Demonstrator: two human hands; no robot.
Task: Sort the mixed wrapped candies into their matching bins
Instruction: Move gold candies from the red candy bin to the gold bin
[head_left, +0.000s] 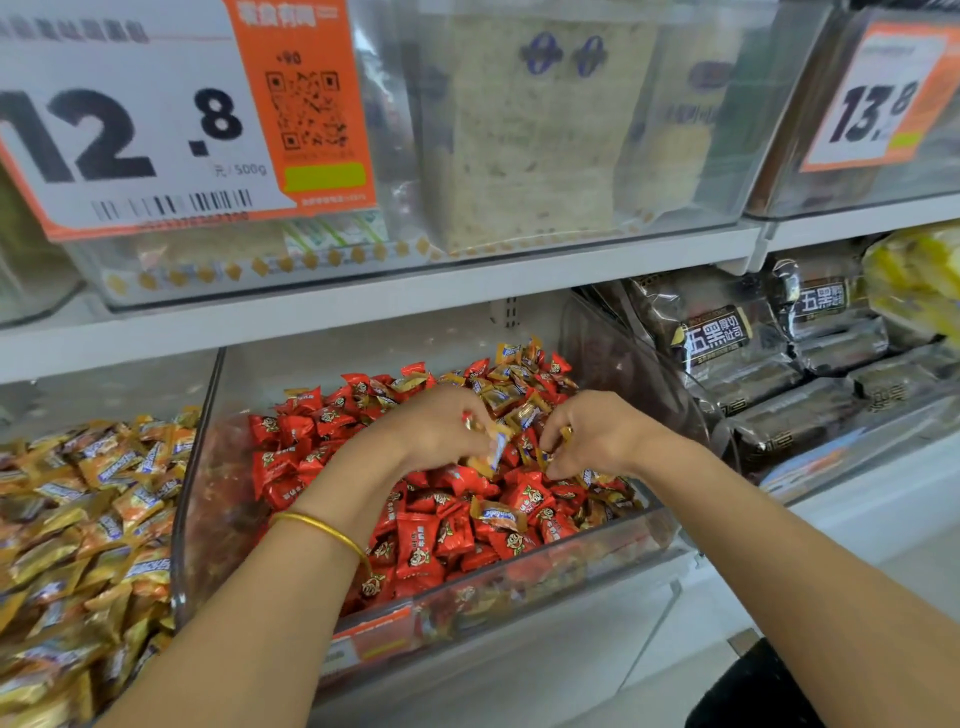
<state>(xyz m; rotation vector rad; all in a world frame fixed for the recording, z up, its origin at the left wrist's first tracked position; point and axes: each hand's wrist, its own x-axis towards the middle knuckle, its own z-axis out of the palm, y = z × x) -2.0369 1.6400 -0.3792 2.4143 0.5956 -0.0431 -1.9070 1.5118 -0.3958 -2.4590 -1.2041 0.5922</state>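
Nearest me, the left forearm (244, 597) crosses the clear bin (519, 569) of red candies (415, 540). I'm mid-pick: the left hand (441, 431) clutches several gold candies (491, 444), which stick out toward the right hand (597, 436), itself pinching another. Next I'd carry them left to the gold bin (93, 519), well apart, and release.

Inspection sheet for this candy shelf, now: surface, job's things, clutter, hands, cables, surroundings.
Surface: white shelf above, clear bins below it.
Job's things: middle bin holds red candies with stray gold candies mixed in; gold candy heap lies to its left.
Clutter: nothing seen.
Hands: left hand grips picked gold candies; right hand pinches one gold candy.
Cables: nothing seen.
Surroundings: 12.8 price tag; 13.8 price tag; dark wrapped packs at right; bangle on left wrist.
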